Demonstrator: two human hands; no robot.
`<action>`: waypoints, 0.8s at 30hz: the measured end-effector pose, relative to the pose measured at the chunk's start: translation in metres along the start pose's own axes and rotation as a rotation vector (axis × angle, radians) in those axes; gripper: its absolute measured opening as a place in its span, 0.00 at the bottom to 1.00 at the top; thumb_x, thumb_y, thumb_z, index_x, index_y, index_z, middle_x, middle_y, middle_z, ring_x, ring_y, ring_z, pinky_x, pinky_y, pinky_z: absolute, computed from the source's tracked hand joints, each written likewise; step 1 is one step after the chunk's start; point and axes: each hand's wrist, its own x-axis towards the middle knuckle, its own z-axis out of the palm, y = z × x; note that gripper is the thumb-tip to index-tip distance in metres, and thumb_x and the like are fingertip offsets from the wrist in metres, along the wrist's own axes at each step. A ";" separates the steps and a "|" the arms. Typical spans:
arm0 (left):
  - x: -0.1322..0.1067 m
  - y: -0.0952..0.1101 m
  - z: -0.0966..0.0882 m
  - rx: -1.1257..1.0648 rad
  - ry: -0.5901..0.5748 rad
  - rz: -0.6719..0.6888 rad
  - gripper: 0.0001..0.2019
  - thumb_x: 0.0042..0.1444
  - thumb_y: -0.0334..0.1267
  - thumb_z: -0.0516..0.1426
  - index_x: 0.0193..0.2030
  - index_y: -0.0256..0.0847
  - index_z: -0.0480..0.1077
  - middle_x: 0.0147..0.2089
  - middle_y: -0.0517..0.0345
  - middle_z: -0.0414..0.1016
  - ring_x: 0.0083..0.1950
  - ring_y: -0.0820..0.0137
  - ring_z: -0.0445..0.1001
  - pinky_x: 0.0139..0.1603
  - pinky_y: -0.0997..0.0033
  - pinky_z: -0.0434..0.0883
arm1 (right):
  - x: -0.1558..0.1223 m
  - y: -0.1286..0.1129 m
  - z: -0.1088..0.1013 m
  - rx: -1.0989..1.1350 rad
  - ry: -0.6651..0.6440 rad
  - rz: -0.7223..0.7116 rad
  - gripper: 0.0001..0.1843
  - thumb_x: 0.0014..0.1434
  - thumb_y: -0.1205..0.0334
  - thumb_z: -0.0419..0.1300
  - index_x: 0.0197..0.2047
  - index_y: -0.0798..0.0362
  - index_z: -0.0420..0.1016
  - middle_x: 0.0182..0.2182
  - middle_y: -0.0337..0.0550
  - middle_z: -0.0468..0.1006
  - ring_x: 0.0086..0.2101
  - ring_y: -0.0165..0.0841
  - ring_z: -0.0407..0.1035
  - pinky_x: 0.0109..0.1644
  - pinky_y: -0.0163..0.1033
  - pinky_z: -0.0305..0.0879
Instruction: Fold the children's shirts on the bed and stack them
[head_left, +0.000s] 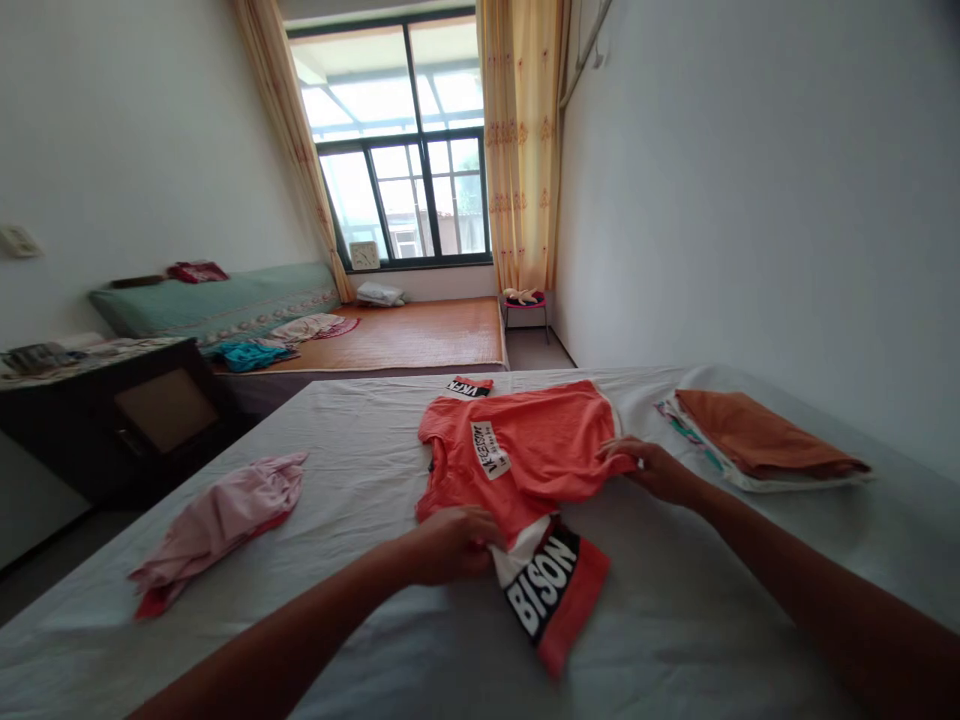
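Note:
A coral-red T-shirt (pixel 555 430) lies spread on the pale sheet, its neckline towards the left and its hem towards the right. Its near sleeve, with a black band lettered "BISON", points towards me; the far sleeve shows a similar band. My left hand (pixel 457 545) is closed on the shirt near the shoulder, where the near sleeve joins the body. At the near corner of the hem, my right hand (pixel 660 470) pinches the fabric between thumb and fingers. The cloth between my hands is slightly raised and creased.
A crumpled pink garment (pixel 225 515) lies on the left of the sheet-covered surface (pixel 352 620). Folded clothes (pixel 757 430), brown on top, sit at the right near the wall. Beyond are a dark cabinet (pixel 127 410), a bed (pixel 435 330) and a small stool (pixel 525 300).

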 end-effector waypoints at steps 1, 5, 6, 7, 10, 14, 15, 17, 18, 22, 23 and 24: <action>-0.004 -0.002 -0.010 -0.038 -0.009 -0.047 0.13 0.52 0.28 0.54 0.42 0.38 0.75 0.37 0.58 0.75 0.36 0.73 0.70 0.38 0.78 0.66 | 0.000 -0.004 -0.004 0.014 0.020 -0.026 0.12 0.56 0.55 0.58 0.36 0.52 0.79 0.41 0.50 0.79 0.45 0.42 0.70 0.55 0.46 0.62; -0.034 -0.002 -0.043 -0.139 -0.141 -0.166 0.14 0.48 0.26 0.53 0.40 0.35 0.76 0.31 0.62 0.74 0.29 0.77 0.67 0.29 0.82 0.62 | -0.017 -0.017 -0.024 -0.009 -0.115 -0.029 0.10 0.54 0.66 0.53 0.30 0.52 0.76 0.35 0.45 0.79 0.38 0.38 0.71 0.48 0.42 0.65; -0.042 -0.001 -0.045 -0.157 -0.183 -0.175 0.14 0.49 0.26 0.54 0.40 0.35 0.76 0.31 0.61 0.75 0.29 0.76 0.67 0.29 0.81 0.62 | -0.024 -0.018 -0.026 -0.031 -0.180 -0.013 0.12 0.52 0.69 0.52 0.31 0.51 0.77 0.34 0.43 0.79 0.37 0.37 0.71 0.46 0.41 0.66; -0.050 0.000 -0.045 -0.188 -0.240 -0.180 0.13 0.49 0.28 0.56 0.41 0.36 0.77 0.32 0.60 0.76 0.30 0.75 0.68 0.29 0.81 0.63 | -0.031 -0.018 -0.027 -0.053 -0.244 -0.002 0.14 0.49 0.72 0.51 0.31 0.51 0.77 0.33 0.42 0.79 0.36 0.37 0.71 0.45 0.41 0.66; -0.066 -0.002 -0.041 -0.378 -0.492 -0.208 0.17 0.49 0.37 0.62 0.47 0.39 0.76 0.37 0.56 0.79 0.34 0.70 0.74 0.34 0.77 0.68 | -0.049 -0.014 -0.024 -0.097 -0.351 -0.018 0.21 0.42 0.75 0.49 0.33 0.49 0.78 0.37 0.42 0.80 0.40 0.37 0.71 0.48 0.42 0.65; -0.070 -0.034 -0.055 -0.484 -0.243 -0.371 0.21 0.50 0.50 0.61 0.45 0.37 0.76 0.38 0.52 0.79 0.36 0.66 0.76 0.37 0.72 0.71 | -0.063 0.001 -0.021 -0.187 -0.189 -0.010 0.25 0.43 0.73 0.52 0.44 0.47 0.77 0.53 0.46 0.73 0.54 0.42 0.64 0.58 0.48 0.59; -0.068 -0.049 -0.061 -0.424 -0.040 -0.449 0.20 0.53 0.52 0.59 0.43 0.37 0.76 0.38 0.52 0.79 0.36 0.67 0.76 0.37 0.72 0.71 | -0.065 0.007 -0.021 -0.205 -0.139 0.008 0.25 0.44 0.72 0.54 0.46 0.47 0.76 0.55 0.46 0.72 0.56 0.43 0.62 0.59 0.50 0.58; -0.061 -0.080 -0.073 -0.215 0.354 -0.613 0.20 0.54 0.49 0.57 0.46 0.38 0.75 0.40 0.51 0.79 0.41 0.64 0.76 0.42 0.69 0.71 | -0.071 0.019 -0.017 -0.199 -0.060 0.053 0.22 0.47 0.67 0.57 0.47 0.47 0.76 0.55 0.47 0.71 0.56 0.45 0.62 0.60 0.52 0.57; -0.055 -0.095 -0.076 -0.104 0.528 -0.686 0.19 0.52 0.47 0.58 0.47 0.37 0.75 0.43 0.49 0.79 0.46 0.61 0.75 0.48 0.66 0.70 | -0.074 0.025 -0.014 -0.179 -0.020 0.080 0.19 0.49 0.65 0.58 0.46 0.47 0.76 0.55 0.48 0.72 0.55 0.44 0.63 0.60 0.51 0.58; -0.022 -0.133 -0.068 -0.042 0.681 -0.691 0.26 0.51 0.41 0.57 0.57 0.36 0.68 0.55 0.44 0.72 0.59 0.57 0.67 0.59 0.60 0.62 | -0.083 0.036 0.002 -0.103 0.121 0.129 0.11 0.57 0.57 0.54 0.38 0.48 0.75 0.51 0.48 0.74 0.52 0.42 0.67 0.57 0.49 0.62; -0.013 -0.137 -0.063 -0.049 0.683 -0.666 0.27 0.51 0.40 0.56 0.58 0.36 0.67 0.57 0.45 0.71 0.60 0.58 0.66 0.60 0.61 0.61 | -0.084 0.036 0.004 -0.098 0.135 0.122 0.11 0.57 0.57 0.53 0.37 0.48 0.75 0.51 0.48 0.75 0.52 0.42 0.67 0.57 0.49 0.63; -0.004 -0.140 -0.058 -0.061 0.687 -0.631 0.28 0.51 0.40 0.56 0.60 0.38 0.65 0.58 0.47 0.70 0.60 0.60 0.66 0.61 0.62 0.61 | -0.084 0.036 0.005 -0.098 0.142 0.111 0.10 0.58 0.57 0.52 0.35 0.48 0.75 0.51 0.48 0.75 0.52 0.42 0.67 0.57 0.49 0.63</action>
